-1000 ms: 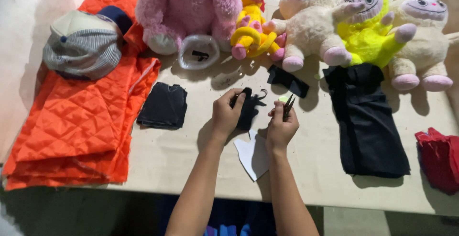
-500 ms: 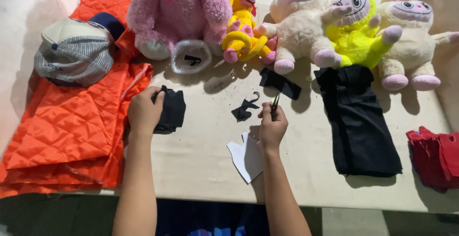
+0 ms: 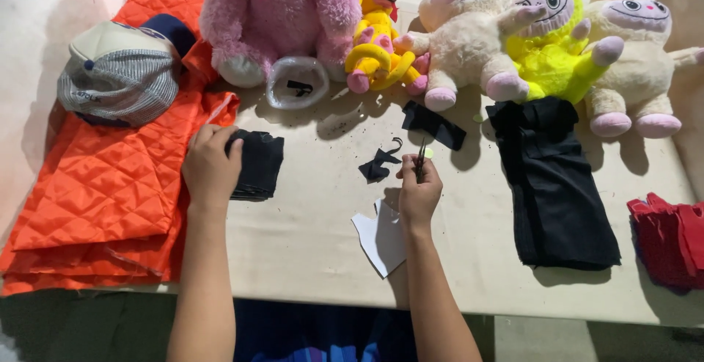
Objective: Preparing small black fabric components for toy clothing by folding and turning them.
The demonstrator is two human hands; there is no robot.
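My left hand (image 3: 211,167) rests on a folded stack of black fabric (image 3: 258,164) at the edge of the orange quilted cloth (image 3: 103,186), fingers curled over its near side. My right hand (image 3: 418,193) holds small dark scissors (image 3: 421,158), points up, near the table's middle. Just left of the scissors lies a small cut black fabric scrap (image 3: 378,164). A white paper pattern piece (image 3: 381,239) lies under my right wrist.
Several plush toys line the back: a pink one (image 3: 282,10), a small yellow one (image 3: 378,39), cream ones (image 3: 462,32) and a yellow-green one (image 3: 550,46). A striped cap (image 3: 121,72), a clear plastic lid (image 3: 297,83), another black scrap (image 3: 434,125), a long black fabric (image 3: 554,182) and red cloth (image 3: 671,241) lie around.
My left hand let go of the small black scrap near the scissors, swung left and settled on the folded black fabric. The right hand stayed put with the scissors.
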